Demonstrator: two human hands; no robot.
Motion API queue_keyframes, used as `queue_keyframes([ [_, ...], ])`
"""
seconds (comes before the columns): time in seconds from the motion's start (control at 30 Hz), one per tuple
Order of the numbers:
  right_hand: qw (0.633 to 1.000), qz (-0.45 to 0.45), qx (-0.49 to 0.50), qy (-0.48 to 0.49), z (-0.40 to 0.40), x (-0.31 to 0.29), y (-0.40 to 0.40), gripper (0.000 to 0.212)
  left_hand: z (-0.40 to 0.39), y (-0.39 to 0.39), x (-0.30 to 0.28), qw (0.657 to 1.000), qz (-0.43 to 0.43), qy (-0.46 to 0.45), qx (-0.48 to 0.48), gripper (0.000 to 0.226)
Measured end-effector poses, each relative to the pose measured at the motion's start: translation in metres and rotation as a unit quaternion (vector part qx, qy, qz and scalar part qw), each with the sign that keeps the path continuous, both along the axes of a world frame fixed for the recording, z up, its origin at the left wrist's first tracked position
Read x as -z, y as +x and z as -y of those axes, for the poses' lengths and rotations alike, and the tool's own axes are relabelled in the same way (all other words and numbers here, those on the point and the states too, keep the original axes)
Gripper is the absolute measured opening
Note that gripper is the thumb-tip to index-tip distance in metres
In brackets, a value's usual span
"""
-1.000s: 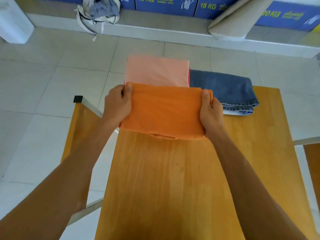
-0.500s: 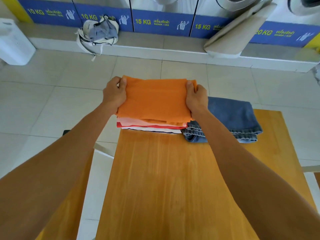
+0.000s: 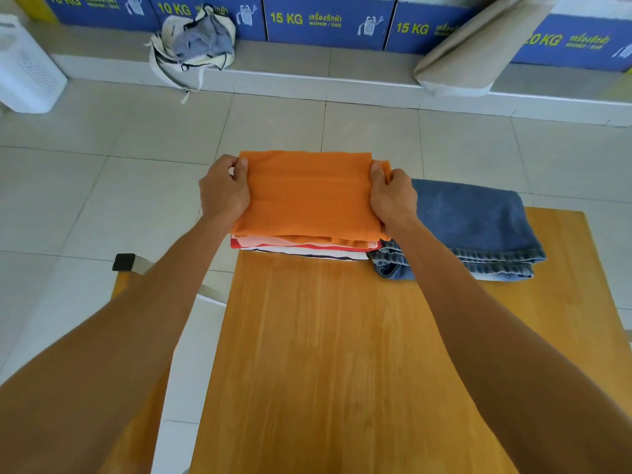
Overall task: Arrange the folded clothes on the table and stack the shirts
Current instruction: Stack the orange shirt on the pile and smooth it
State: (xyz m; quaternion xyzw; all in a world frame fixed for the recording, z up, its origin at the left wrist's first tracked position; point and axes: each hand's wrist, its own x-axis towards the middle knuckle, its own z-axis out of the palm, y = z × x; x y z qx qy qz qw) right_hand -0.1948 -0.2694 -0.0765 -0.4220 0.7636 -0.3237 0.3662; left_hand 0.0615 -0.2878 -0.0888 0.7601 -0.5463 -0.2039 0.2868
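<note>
A folded orange shirt (image 3: 309,195) lies on top of a pile of folded shirts (image 3: 301,247) at the far left corner of the wooden table (image 3: 342,354). Pink, red and white striped layers show under its near edge. My left hand (image 3: 224,195) grips the orange shirt's left edge and my right hand (image 3: 393,196) grips its right edge. Folded blue jeans (image 3: 478,224) lie right beside the pile, touching it, at the table's far right.
A wooden chair (image 3: 133,285) stands left of the table. On the tiled floor beyond are a white appliance (image 3: 27,70), a cloth bag (image 3: 195,46) on the ledge, and a beige board (image 3: 478,53) leaning on blue washer panels (image 3: 328,22).
Both hands carried the orange shirt away from me and set it down over the pink shirt on the pile. The view tilted up a little.
</note>
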Motion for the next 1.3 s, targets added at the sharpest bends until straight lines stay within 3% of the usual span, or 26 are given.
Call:
queue_keyframes([
  [0.1,0.998,-0.059,-0.009,0.013,-0.002,-0.006,-0.003,0.035,-0.001,-0.002,0.000,0.998,0.051,-0.002,-0.028,0.039],
  [0.2,0.955,-0.267,-0.031,-0.121,0.000,-0.018,0.001,0.033,-0.001,-0.008,-0.014,0.985,0.154,-0.081,-0.003,0.032],
  [0.3,0.903,-0.353,-0.153,-0.191,-0.002,-0.023,0.030,0.042,-0.007,-0.036,-0.021,0.960,0.177,-0.177,0.125,0.037],
  [0.4,0.876,-0.367,-0.280,-0.139,-0.013,0.000,0.054,0.050,-0.017,-0.051,0.002,0.925,0.253,-0.102,0.266,0.048],
  [0.53,0.887,-0.357,-0.290,-0.047,-0.011,0.020,0.032,0.065,-0.019,-0.028,0.020,0.921,0.284,-0.048,0.264,0.055],
  [0.73,0.942,-0.265,-0.190,0.079,-0.003,0.011,-0.004,0.063,-0.011,-0.015,0.020,0.957,0.190,0.015,0.218,0.061],
  [0.87,0.965,-0.236,-0.111,0.026,-0.013,0.006,0.002,0.062,-0.010,-0.012,0.021,0.960,0.166,0.026,0.224,0.064],
  [0.97,0.979,-0.201,0.018,-0.036,-0.020,0.004,-0.008,0.040,-0.007,-0.011,0.017,0.960,0.165,0.030,0.224,0.065],
  [1.07,0.995,-0.088,0.040,-0.035,-0.020,0.011,-0.021,0.023,-0.001,0.000,0.016,0.983,0.105,0.077,0.129,0.064],
  [1.13,0.994,-0.096,0.036,-0.040,-0.021,0.013,-0.023,0.025,0.001,0.004,0.010,0.990,0.088,0.103,0.045,0.063],
  [1.2,0.987,-0.107,0.086,-0.088,-0.018,0.007,-0.024,0.023,-0.002,-0.005,0.001,0.989,0.140,0.042,0.018,0.059],
  [1.3,0.985,-0.079,0.097,-0.122,-0.003,-0.011,-0.017,0.029,-0.011,-0.049,-0.021,0.978,0.167,-0.075,0.095,0.056],
])
